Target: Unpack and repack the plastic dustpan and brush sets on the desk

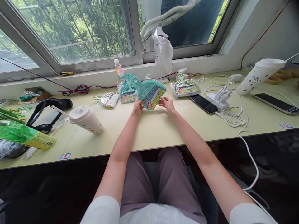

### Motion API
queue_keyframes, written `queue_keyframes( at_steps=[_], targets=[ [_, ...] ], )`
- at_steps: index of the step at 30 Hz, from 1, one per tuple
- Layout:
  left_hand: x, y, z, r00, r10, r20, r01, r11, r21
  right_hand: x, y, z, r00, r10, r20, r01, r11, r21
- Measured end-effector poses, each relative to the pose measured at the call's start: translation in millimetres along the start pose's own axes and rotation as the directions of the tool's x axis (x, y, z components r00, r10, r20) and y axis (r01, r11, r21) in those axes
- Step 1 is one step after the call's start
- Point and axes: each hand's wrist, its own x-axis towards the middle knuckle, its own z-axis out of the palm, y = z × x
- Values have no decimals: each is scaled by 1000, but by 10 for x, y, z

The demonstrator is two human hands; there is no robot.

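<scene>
A teal mini dustpan-and-brush set (149,90) with a printed label is held tilted just above the pale desk (154,127). My left hand (138,106) grips its lower left edge. My right hand (167,104) grips its lower right edge. Behind it, a pile of similar teal sets (127,90) lies on the desk. A green set in a clear wrapper (185,87) lies to the right.
A lidded paper cup with a straw (86,119) stands at left, near black headphones (48,115) and green packets (24,137). At right are a phone (203,103), a white charger and cables (224,102), a tall white cup (259,74) and another phone (277,104). A small bottle (119,70) stands by the window.
</scene>
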Motion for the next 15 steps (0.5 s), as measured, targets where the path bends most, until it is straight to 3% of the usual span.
queue_keyframes(
  at_steps=[5,8,11,15],
  targets=[
    [-70,51,71,1000,-16,1,16,1000,15,19,-14,-48,992,-129,-3,129,991,-36],
    [-114,73,108,997,-37,62,36,999,9,33,8,-63,987,-161,25,161,987,-20],
    [-122,51,118,992,-47,119,46,999,17,40,28,-41,982,-184,-32,183,983,-10],
    [-79,-27,90,998,-47,29,45,997,59,28,37,-7,983,-179,-47,182,982,48]
  ],
)
